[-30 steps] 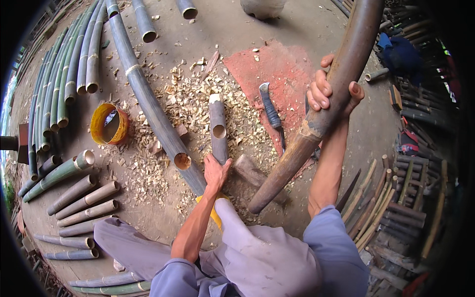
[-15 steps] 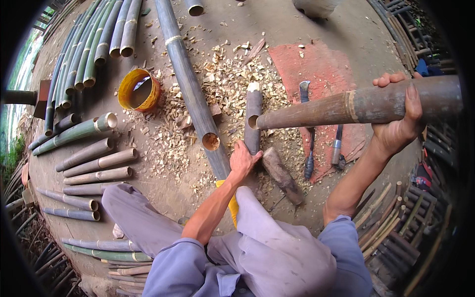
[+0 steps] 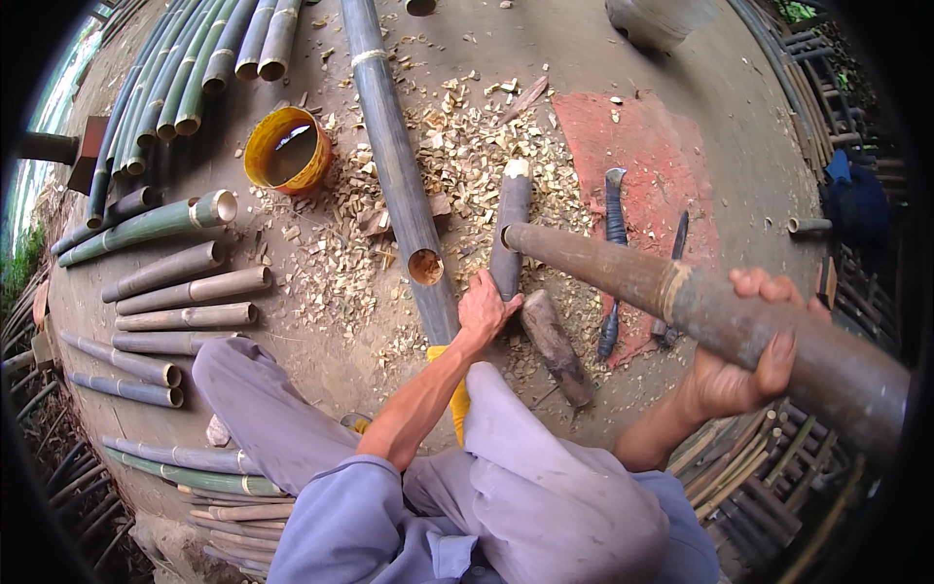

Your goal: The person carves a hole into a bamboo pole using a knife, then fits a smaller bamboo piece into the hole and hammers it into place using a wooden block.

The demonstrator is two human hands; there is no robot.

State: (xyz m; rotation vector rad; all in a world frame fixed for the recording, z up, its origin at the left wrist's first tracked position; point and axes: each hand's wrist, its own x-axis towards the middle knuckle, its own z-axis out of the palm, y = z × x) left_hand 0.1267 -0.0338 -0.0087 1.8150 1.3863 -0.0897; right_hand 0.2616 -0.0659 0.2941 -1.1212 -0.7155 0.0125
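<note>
My left hand (image 3: 486,307) is closed on the near end of a short dark bamboo piece (image 3: 511,195), whose far end is cut pale and ragged. A long brown bamboo tube (image 3: 623,265) slants across from the right, held by my right hand (image 3: 749,350) with fingers and thumb wrapped round its thicker part. The tube's narrow tip meets a hole in the side of the short piece; how deep it sits I cannot tell. Just right of my left hand lies a short log (image 3: 556,348). A long bamboo pole (image 3: 394,165) with a round hole lies to the left.
Wood chips (image 3: 457,146) cover the middle ground. On a red mat (image 3: 647,146) lie a dark-handled tool (image 3: 615,209) and a blade (image 3: 679,238). A yellow bucket (image 3: 319,161) with dark liquid stands left. Cut bamboo lengths (image 3: 195,290) line the left side; bamboo sticks are stacked right.
My right hand has lowered the thick end of the brown tube toward me, so it slants more steeply; its tip stays at the hole. My left hand keeps its hold on the short piece.
</note>
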